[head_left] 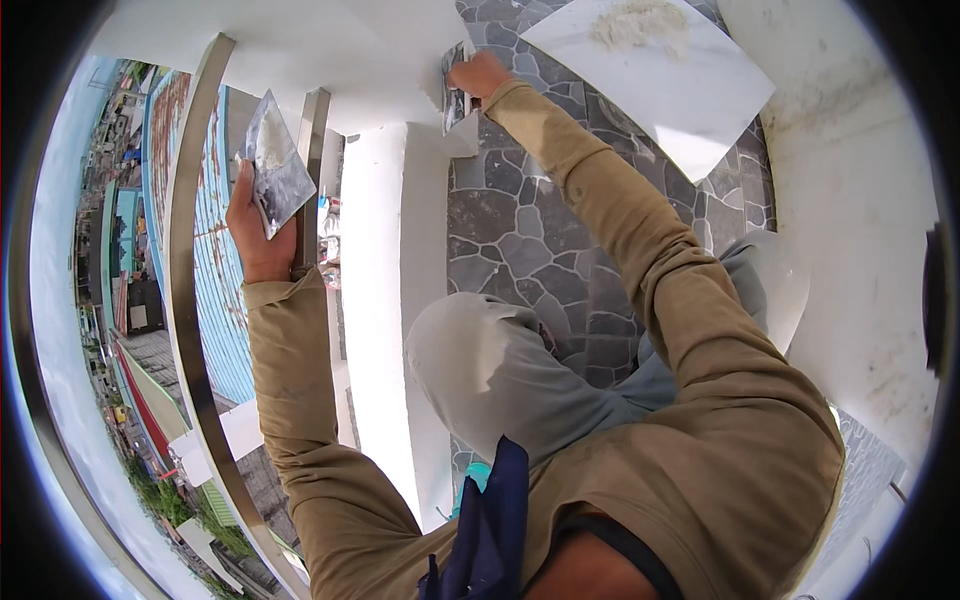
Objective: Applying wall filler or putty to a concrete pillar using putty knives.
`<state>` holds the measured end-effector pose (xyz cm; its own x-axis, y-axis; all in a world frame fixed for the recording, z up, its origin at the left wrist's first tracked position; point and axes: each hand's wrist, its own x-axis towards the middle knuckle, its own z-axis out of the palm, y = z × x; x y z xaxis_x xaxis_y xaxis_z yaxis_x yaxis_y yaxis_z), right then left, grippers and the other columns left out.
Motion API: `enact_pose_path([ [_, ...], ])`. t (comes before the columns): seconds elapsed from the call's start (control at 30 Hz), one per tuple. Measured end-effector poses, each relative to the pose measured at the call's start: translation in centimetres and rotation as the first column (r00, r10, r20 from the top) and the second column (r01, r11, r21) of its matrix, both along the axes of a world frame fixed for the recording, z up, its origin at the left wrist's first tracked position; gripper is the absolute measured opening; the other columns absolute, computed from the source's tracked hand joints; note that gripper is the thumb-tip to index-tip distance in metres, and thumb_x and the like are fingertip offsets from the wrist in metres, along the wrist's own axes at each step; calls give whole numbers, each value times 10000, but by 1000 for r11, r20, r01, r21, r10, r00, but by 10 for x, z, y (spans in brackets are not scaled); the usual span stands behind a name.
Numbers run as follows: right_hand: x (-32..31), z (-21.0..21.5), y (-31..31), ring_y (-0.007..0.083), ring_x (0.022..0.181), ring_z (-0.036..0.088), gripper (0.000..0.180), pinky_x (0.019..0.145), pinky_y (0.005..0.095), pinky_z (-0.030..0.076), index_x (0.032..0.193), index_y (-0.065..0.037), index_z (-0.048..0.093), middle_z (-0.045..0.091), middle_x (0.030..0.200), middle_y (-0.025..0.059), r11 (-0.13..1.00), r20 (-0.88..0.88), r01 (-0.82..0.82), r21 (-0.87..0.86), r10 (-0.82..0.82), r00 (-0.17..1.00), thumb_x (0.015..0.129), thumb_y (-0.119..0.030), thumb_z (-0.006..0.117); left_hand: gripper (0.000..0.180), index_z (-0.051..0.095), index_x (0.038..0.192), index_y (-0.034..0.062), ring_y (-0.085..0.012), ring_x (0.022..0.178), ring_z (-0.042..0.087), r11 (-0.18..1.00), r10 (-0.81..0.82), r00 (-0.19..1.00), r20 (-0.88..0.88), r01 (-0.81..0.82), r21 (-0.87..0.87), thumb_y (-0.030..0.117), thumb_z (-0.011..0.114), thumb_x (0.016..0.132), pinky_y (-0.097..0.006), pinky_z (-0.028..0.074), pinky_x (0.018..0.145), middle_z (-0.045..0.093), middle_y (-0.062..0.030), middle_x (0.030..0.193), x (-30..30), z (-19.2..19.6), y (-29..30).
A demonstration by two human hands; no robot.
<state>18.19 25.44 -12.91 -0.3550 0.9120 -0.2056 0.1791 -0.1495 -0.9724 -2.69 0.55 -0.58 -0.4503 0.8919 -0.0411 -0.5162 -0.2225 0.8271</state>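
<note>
Dark blue cloth hangs low in the middle, close to the camera, in front of the person's brown shirt. One knee is bent, perhaps so the person can get down near the low part of the white wall.

Out to the left, the left grip is wrapped around the lower edge of a flat gray plate. I cannot see if there is a handle under it. White paste sits on top. The plate shows its pasty side to the camera, maybe so the paste does not slide off. It is beside a metal bar, and a long metal rail is farther left.

Up ahead, the right grip is curled tight on a flat, dark tool. The tool looks to be touching the end of the wall, with its flat side to it, maybe so it can push evenly.

Off to the right, a big white board lies on the stone floor. It has a pale heap on it, likely put there so the mess does not get on the stones.
</note>
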Motion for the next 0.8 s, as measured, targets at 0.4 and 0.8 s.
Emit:
enact_pose_path([
  [0.4,17,95,-4,213,558,530,224,491,382,423,752,70,588,568,710,119,999,-92,-30,-18,28,995,630,-110,638,332,511,1165,-5,-219,1004,570,994,106,989,-102,-109,-23,227,435,939,-341,464,874,574,-119,1132,-13,1,-30],
  [0.8,15,94,33,196,676,577,157,600,360,484,838,-34,596,574,733,86,833,-58,-138,535,200,978,683,-51,614,324,507,1154,-3,-203,899,610,986,-46,992,-117,26,-164,210,444,918,-344,522,781,599,-117,1063,-2,9,1],
])
